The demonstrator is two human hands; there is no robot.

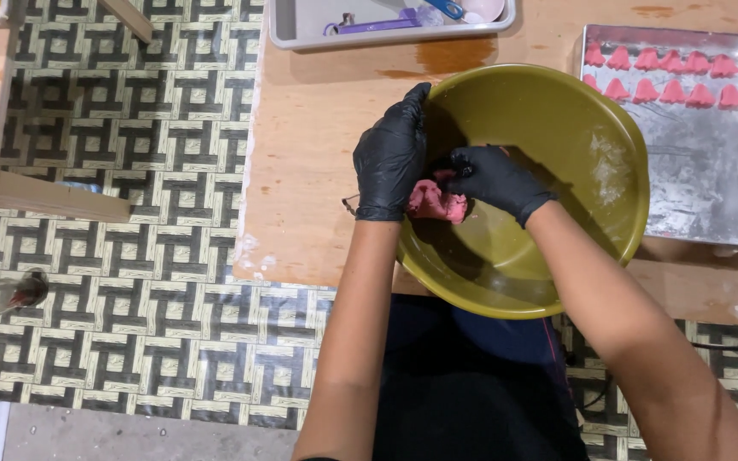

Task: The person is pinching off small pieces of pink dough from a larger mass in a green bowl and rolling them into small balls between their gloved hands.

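Observation:
A large olive-green bowl (557, 119) sits on a low wooden table (318, 154). Both my hands wear black gloves. My left hand (390, 154) cups a lump of pink dough (435, 202) at the bowl's left rim. My right hand (493, 179) pinches the same lump from the right, inside the bowl. The bowl's inner wall carries white flour smears.
A metal baking tray (711, 171) at the right holds two rows of small pink shaped dough pieces (659, 72). A grey plastic tray (301, 26) with purple and blue utensils lies at the table's far edge. Patterned floor mat (130, 171) at left.

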